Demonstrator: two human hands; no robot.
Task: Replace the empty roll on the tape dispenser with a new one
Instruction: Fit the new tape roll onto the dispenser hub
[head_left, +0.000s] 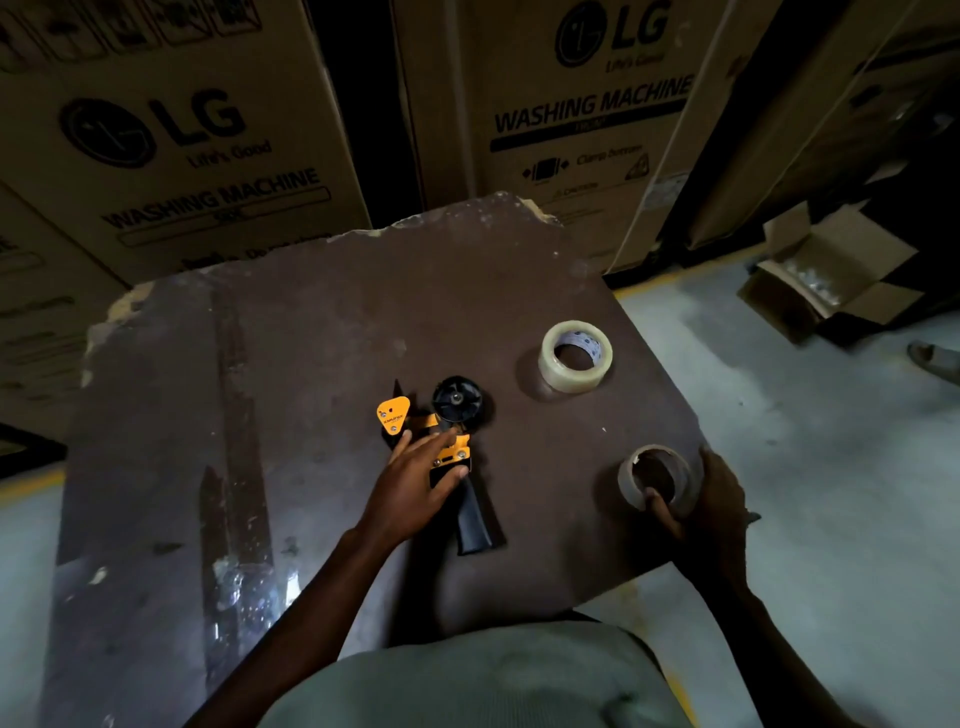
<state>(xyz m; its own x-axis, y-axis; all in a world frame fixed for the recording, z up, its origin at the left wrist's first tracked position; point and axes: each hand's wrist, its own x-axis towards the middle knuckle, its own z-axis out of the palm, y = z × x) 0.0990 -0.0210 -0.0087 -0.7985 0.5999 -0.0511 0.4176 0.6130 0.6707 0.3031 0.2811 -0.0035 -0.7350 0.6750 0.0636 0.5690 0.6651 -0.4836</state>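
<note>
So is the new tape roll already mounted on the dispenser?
No, the new tape roll lies on the table, apart from the dispenser, whose hub is bare.

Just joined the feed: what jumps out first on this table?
The orange-and-black tape dispenser lies mid-table with its black hub bare, the left hand resting on it. The right hand grips the empty cardboard core at the near right edge. A full clear tape roll lies flat beyond it.

Dim scene, dark toward 9 and 12 o'clock; light falls on the floor (779, 441) at 3 o'clock. Edges bow, corners soft.
</note>
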